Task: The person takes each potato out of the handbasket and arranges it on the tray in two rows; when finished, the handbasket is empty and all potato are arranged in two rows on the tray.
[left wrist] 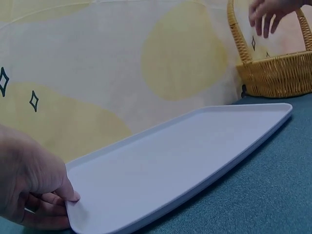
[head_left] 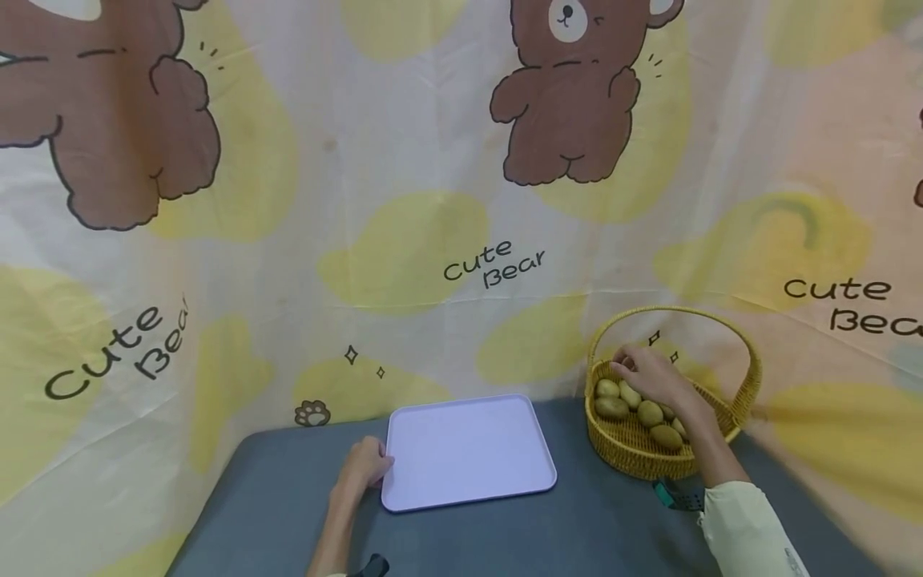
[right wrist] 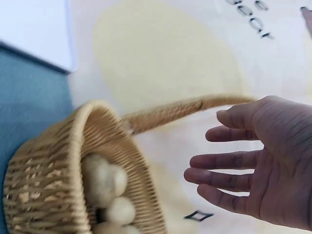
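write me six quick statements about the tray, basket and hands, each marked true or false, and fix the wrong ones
1. The left hand pinches the edge of the tray. True.
2. Potatoes lie in the basket. True.
3. In the head view, the tray is to the right of the basket. False: it is to the left.
4. The right hand is above the basket. True.
5. The right hand is holding a potato. False: its fingers are extended and hold nothing.
6. Both hands touch the tray. False: only the left hand does.
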`<state>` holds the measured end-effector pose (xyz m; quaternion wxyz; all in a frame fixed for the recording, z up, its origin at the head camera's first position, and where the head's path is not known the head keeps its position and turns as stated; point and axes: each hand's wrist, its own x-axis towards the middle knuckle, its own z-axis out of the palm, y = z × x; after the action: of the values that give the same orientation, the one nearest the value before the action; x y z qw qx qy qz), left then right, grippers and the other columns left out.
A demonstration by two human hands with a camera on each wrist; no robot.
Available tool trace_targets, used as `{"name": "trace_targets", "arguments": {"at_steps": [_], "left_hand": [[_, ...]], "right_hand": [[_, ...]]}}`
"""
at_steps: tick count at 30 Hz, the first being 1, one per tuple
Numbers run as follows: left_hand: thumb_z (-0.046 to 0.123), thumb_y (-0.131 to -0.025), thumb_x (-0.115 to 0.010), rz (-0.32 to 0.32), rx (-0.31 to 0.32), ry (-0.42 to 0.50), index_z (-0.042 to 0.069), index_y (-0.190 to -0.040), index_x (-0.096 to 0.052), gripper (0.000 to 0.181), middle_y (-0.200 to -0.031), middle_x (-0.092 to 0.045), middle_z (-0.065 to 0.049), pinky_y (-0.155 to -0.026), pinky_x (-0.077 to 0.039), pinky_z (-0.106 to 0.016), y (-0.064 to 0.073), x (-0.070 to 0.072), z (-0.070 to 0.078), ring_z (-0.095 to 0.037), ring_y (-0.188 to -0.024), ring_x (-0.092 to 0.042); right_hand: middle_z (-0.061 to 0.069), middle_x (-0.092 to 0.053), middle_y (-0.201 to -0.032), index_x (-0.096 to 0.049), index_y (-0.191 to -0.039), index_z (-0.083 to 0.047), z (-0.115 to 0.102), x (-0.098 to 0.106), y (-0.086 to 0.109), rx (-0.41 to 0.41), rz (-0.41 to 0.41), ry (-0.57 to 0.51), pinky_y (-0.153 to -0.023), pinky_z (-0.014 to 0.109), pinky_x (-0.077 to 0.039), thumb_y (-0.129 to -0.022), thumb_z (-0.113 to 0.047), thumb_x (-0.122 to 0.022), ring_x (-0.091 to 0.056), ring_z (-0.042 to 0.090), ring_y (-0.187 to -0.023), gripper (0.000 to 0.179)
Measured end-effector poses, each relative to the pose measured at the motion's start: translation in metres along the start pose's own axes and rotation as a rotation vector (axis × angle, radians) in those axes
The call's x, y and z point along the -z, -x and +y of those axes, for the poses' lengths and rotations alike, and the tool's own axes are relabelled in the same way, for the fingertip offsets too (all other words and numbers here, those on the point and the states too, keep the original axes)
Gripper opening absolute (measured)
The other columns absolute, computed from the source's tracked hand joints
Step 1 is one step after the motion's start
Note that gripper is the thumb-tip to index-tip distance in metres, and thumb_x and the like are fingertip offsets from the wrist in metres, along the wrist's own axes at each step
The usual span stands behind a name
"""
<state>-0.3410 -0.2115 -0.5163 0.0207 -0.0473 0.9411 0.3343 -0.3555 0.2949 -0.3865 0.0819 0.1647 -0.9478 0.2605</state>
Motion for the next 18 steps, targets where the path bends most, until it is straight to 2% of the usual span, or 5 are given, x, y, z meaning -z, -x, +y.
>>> {"name": "trace_targets", "arguments": {"at_steps": [5,12,15,18], "left_hand": [[0.006,-0.096,-0.065,-0.002,-0.001,0.006,0.008,-0.070,-0.049,0.031,-0.066,-0.048,-0.004,-0.055,-0.048,-0.028,0.000,0.000,-0.001,-0.019,-0.062,-0.058],[0.006,-0.097,-0.065,-0.007,0.001,0.026,0.009,-0.071,-0.048,0.031,-0.066,-0.046,-0.003,-0.055,-0.047,-0.027,0.000,-0.001,-0.003,-0.018,-0.061,-0.055],[0.006,-0.096,-0.065,-0.005,0.000,0.035,0.010,-0.070,-0.047,0.032,-0.065,-0.045,-0.002,-0.055,-0.046,-0.027,0.001,0.000,-0.002,-0.018,-0.061,-0.054],[0.006,-0.096,-0.065,0.000,-0.005,0.044,0.011,-0.068,-0.045,0.034,-0.064,-0.044,-0.002,-0.054,-0.045,-0.027,0.001,-0.001,-0.003,-0.017,-0.060,-0.054]], "right_hand": [[0.029,-0.069,-0.120,-0.063,-0.126,0.007,0.021,-0.015,-0.008,-0.010,-0.101,0.016,-0.084,0.052,-0.058,-0.107,-0.018,-0.056,-0.069,0.044,-0.107,0.033],[0.033,-0.067,-0.121,-0.061,-0.130,0.012,0.045,-0.039,-0.013,-0.028,-0.237,0.037,-0.086,0.054,-0.057,-0.102,-0.010,-0.060,-0.066,0.048,-0.109,0.036],[0.034,-0.065,-0.125,-0.060,-0.132,0.013,0.049,-0.046,-0.013,-0.019,-0.273,0.045,-0.088,0.055,-0.056,-0.100,-0.006,-0.060,-0.065,0.050,-0.113,0.037],[0.033,-0.067,-0.125,-0.061,-0.131,0.013,0.050,-0.051,-0.015,-0.015,-0.275,0.050,-0.087,0.054,-0.057,-0.097,-0.005,-0.063,-0.067,0.048,-0.110,0.038]]}}
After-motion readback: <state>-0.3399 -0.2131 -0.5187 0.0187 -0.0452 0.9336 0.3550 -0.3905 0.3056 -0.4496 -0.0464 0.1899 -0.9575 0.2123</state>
